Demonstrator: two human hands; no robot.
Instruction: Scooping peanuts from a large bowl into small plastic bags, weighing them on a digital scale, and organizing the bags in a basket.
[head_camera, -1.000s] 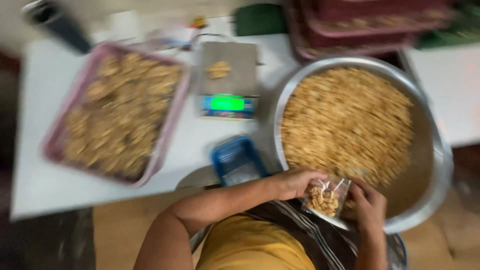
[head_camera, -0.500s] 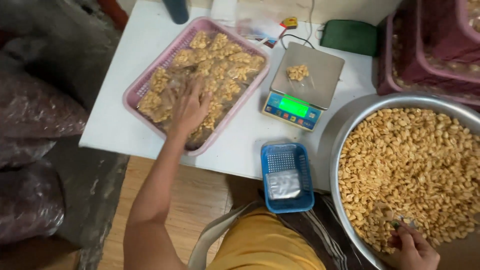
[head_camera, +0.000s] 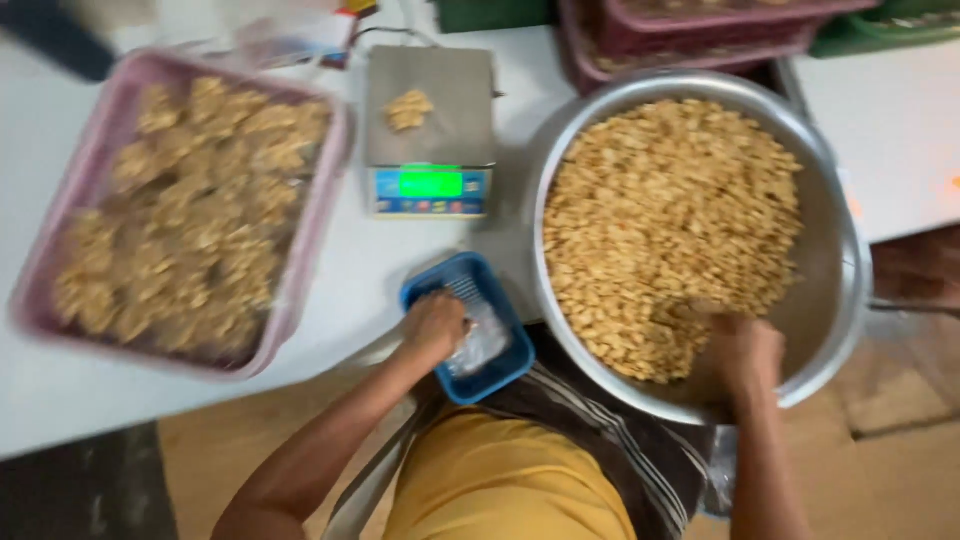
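The left hand (head_camera: 432, 325) now rests in the small blue plastic basket (head_camera: 470, 325) at the near edge of the white bench (head_camera: 380, 270). Half a second ago this hand lay on the filled packets in the pink rectangular plastic tray (head_camera: 320, 230); it has since crossed the bench to the basket. Its fingers curl down onto the clear, crinkled plastic bags (head_camera: 482, 340) stacked inside. Motion blur hides whether the grip has closed on a bag, so its state cannot be told.

The right hand (head_camera: 745, 350) stays in the large round steel basin (head_camera: 835, 270), at the near edge of the heap of pale golden snack pieces (head_camera: 670, 210). Its fingers are buried among the pieces, palm down. Whether that grip is open or closed on a handful cannot be told either.

The grey digital scale with a green lit display (head_camera: 430, 135) stands between tray and basin. 1 small clump of snack pieces (head_camera: 408, 108) sits on its platform. Stacked pink trays (head_camera: 680, 30) stand at the far side of the bench.

Judged from these positions, 1 packing cycle has closed with a filled packet laid in the tray, and the next cycle opens: 1 hand at the empty bags, 1 hand at the loose pieces.
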